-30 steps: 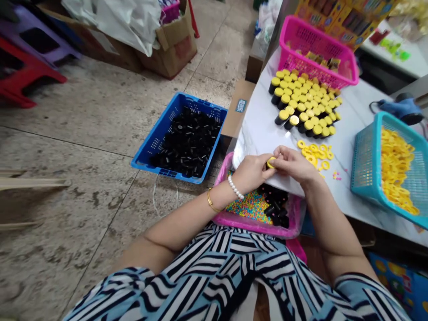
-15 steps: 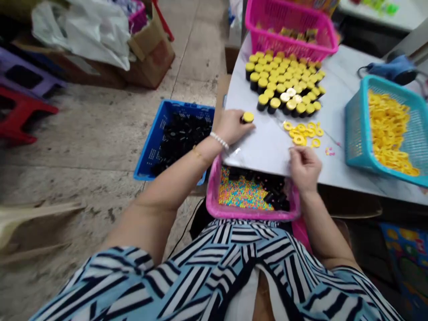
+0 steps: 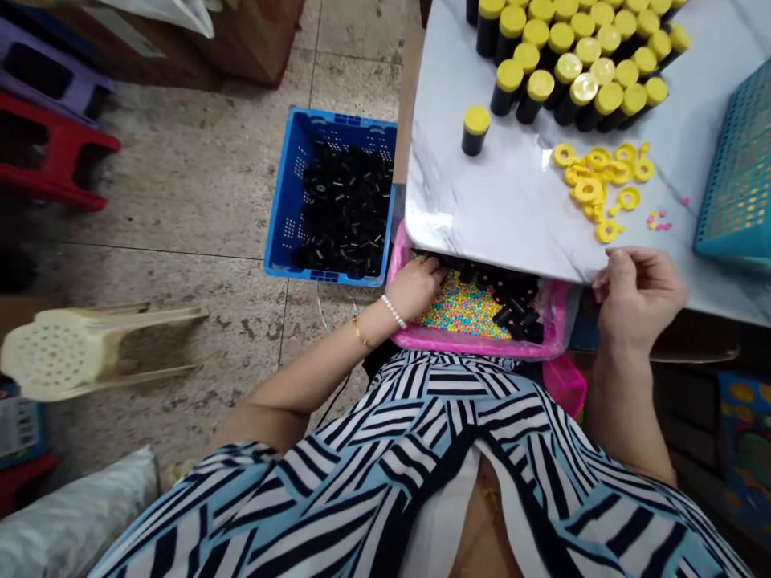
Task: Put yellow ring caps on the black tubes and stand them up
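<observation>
My left hand (image 3: pixel 418 287), with a pearl bracelet at the wrist, is down in the pink basket (image 3: pixel 475 346) at the table's front edge. Its fingers curl among small multicoloured beads (image 3: pixel 467 311) and black tubes; the fingertips are hidden. More black tubes (image 3: pixel 518 315) lie at the basket's right. My right hand (image 3: pixel 642 293) is at the table edge, fingers curled together; whatever is in them is hidden. Just beyond it lie loose yellow ring-shaped caps (image 3: pixel 589 190). One black tube with a yellow cap (image 3: pixel 475 130) stands alone on the white table (image 3: pixel 494 205).
Several yellow-capped black tubes (image 3: pixel 568 71) stand grouped at the back. A turquoise basket (image 3: pixel 738 177) is at the right. Left of the table, a blue crate (image 3: pixel 277 209) holds black parts (image 3: pixel 346 213). Stools, one red (image 3: pixel 51 148) and one cream (image 3: pixel 57 353), are on the floor.
The capped tube my left hand held now stands released on the table. That hand has moved back and down into the pink basket. My right hand stays by the table edge, fingers curled.
</observation>
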### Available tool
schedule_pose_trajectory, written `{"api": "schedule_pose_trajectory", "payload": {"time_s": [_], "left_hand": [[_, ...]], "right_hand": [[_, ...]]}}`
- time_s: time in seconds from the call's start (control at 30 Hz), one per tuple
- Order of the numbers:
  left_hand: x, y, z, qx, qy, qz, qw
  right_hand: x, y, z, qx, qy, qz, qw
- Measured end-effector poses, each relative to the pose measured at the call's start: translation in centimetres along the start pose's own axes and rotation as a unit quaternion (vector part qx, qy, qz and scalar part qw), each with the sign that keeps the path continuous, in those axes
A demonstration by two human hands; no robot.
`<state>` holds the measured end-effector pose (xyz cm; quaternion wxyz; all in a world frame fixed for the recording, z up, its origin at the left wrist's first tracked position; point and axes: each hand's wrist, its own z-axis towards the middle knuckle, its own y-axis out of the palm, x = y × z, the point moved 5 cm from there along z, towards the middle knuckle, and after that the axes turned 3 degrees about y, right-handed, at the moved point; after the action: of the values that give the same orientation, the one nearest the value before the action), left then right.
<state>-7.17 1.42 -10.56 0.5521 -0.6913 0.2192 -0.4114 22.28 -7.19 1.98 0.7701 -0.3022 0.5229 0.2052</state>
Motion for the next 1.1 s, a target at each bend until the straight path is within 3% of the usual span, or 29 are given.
{"api": "schedule_pose_trajectory", "payload": {"time_s": [0.13,0.27,0.33,0.43,0.5,0.6,0.67,0.73,0.9,1.1], "left_hand": [[-0.8,1.2,1.9,-0.065,-0.002,-0.005,0.998],[0.8,1.8,1.7,-0.092,0.046,-0.143,0.984],[1.2,2.2,1.5,-0.101,0.012,-0.180,0.978],[0.6,2.2,1.1,-0.101,-0.086,-0.159,0.978],[0.2,1.7,0.9,-0.105,-0.098,-0.127,0.981],[0.5,0.8,0.4,-0.117,0.001,-0.077,0.990],[1.2,0.4,0.0,-0.126,0.097,-0.045,0.986],[1.9,0.4,-0.3,-0.143,0.148,-0.012,0.979],[3.9,2.1,0.1,-0.198,0.149,0.020,0.969],[6.6,3.1,0.5,-0.190,0.180,-0.022,0.965]], "right_hand": [[-1.9,1.6,0.7,-0.022,-0.031,0.046,0.998],[-1.8,2.3,0.6,-0.048,-0.008,0.024,0.999],[-1.3,2.3,0.5,-0.053,-0.002,0.025,0.998],[-0.6,2.0,0.5,-0.057,-0.004,0.032,0.998],[-0.4,1.7,0.6,-0.061,-0.001,0.024,0.998],[-0.3,1.2,0.8,-0.060,0.006,0.017,0.998],[-0.2,1.0,0.9,-0.058,0.013,0.017,0.998],[-0.1,1.1,0.9,-0.058,0.018,0.012,0.998],[0.0,2.0,0.7,-0.059,0.005,0.022,0.998],[0.1,2.2,0.7,-0.066,0.005,0.019,0.998]]}}
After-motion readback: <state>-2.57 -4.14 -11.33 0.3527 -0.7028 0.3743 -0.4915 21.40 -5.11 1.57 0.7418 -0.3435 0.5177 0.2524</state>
